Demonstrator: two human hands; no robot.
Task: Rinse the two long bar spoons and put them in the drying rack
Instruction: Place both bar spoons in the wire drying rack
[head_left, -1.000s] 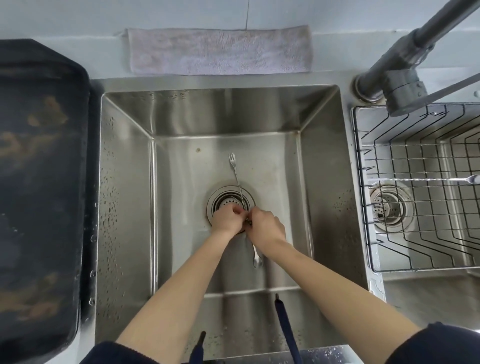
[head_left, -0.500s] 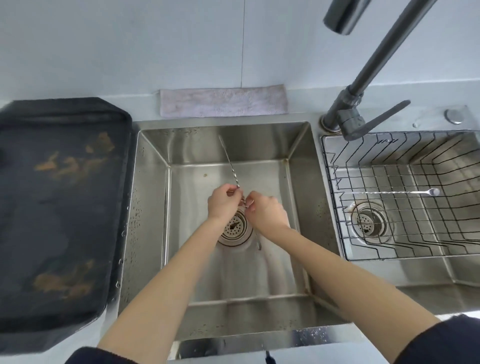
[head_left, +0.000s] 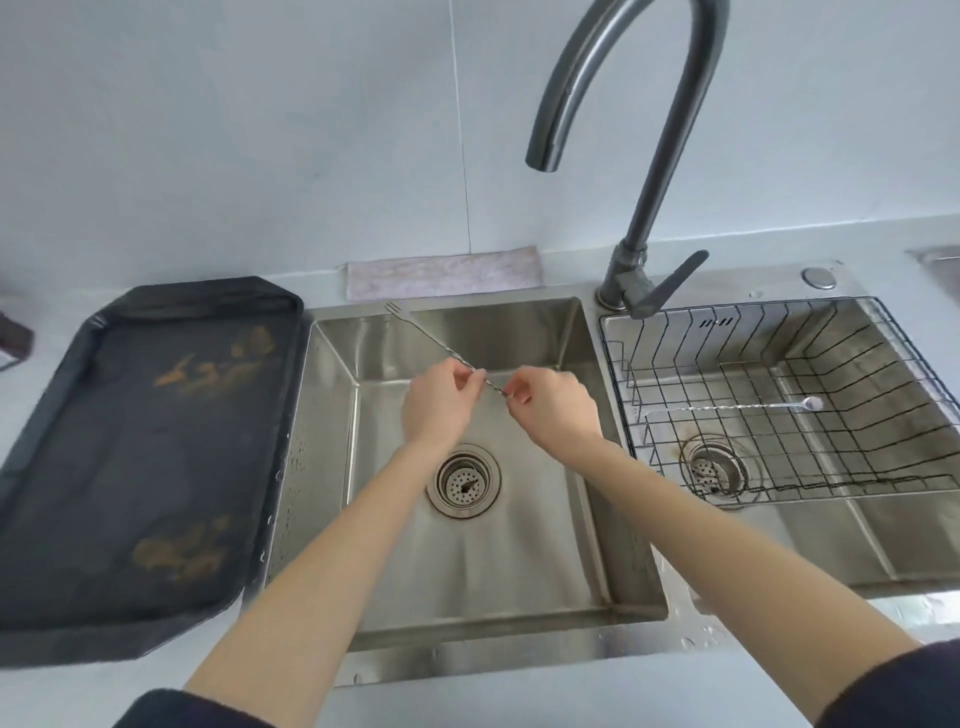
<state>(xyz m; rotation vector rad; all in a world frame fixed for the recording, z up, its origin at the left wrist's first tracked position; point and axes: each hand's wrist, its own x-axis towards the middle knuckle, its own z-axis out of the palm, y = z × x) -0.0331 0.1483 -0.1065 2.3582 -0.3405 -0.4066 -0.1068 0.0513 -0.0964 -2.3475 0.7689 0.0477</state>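
Observation:
Both my hands hold one long twisted bar spoon (head_left: 426, 338) over the left sink basin (head_left: 467, 545). My left hand (head_left: 439, 405) pinches its stem near the middle, and my right hand (head_left: 553, 410) pinches it just to the right. Its forked end points up and left toward the basin's back rim; the bowl end is hidden behind my right hand. A second bar spoon (head_left: 737, 408) lies flat in the black wire drying rack (head_left: 675, 332), which sits in the right basin. The grey faucet (head_left: 639, 156) arches above, with no water running.
A dark tray (head_left: 130, 457) with brown stains lies on the counter left of the sink. A folded pale cloth (head_left: 441, 273) sits behind the left basin. The drain strainer (head_left: 464, 480) is below my hands. The faucet lever (head_left: 670, 283) points toward the rack.
My hands lifted the bar spoon from the basin floor near the drain up toward the back of the basin. The camera view tilted upward, bringing the faucet into sight.

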